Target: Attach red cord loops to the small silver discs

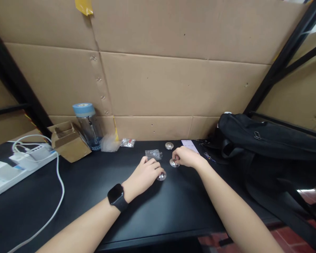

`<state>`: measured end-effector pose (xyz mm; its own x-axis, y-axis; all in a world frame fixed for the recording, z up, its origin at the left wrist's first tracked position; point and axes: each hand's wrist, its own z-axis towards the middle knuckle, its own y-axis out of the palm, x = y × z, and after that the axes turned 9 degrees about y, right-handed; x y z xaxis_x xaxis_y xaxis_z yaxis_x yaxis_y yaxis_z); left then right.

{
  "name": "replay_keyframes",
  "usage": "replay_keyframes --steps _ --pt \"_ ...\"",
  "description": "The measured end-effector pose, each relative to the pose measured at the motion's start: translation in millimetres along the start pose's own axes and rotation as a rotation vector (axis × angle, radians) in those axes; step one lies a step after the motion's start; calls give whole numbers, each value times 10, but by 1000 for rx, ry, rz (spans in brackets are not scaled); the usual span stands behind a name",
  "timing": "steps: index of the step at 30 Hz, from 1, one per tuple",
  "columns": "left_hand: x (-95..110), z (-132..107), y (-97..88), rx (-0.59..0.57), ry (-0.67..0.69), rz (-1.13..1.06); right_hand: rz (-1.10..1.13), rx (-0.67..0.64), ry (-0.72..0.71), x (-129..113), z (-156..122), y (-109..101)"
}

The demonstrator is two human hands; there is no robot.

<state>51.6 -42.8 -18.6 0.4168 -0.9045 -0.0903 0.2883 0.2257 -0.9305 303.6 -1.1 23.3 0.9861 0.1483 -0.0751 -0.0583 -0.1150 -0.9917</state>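
My left hand, with a black smartwatch on its wrist, has its fingers bent onto a small round disc with a clear rim and shiny metallic middle. To the right, the fingertips of my right hand pinch the middle of a similar disc. Both discs lie on or just above the black tabletop; the fingers partly cover them. Farther back sits a third shiny disc, untouched. A crumpled clear plastic packet lies just beyond my left hand.
At the back left are a blue-lidded bottle, an opened cardboard box, a frosted bag and a silvery packet. A power strip trails a white cable. A phone and black backpack occupy the right.
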Motion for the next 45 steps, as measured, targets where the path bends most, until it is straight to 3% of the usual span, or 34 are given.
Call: replay_keyframes --steps 7,15,32,35,41,43,45 --pt "-19 42 12 4 -54 150 28 -17 58 -17 -10 -28" --pt "-117 38 15 -37 -92 150 -141 58 106 -87 -87 -79" --pt "-98 54 30 -5 -59 192 -207 32 127 -156 -125 -113" --pt "-104 45 -20 42 -84 180 -211 3 89 -143 -125 -100" --pt "-116 4 -137 236 -256 120 68 11 -221 -227 -151 -46" --pt "-144 -20 -148 272 -301 80 261 108 -329 -261 -163 -92" --pt "-189 -45 -152 323 -371 29 494 267 -349 -254 -167 -172"
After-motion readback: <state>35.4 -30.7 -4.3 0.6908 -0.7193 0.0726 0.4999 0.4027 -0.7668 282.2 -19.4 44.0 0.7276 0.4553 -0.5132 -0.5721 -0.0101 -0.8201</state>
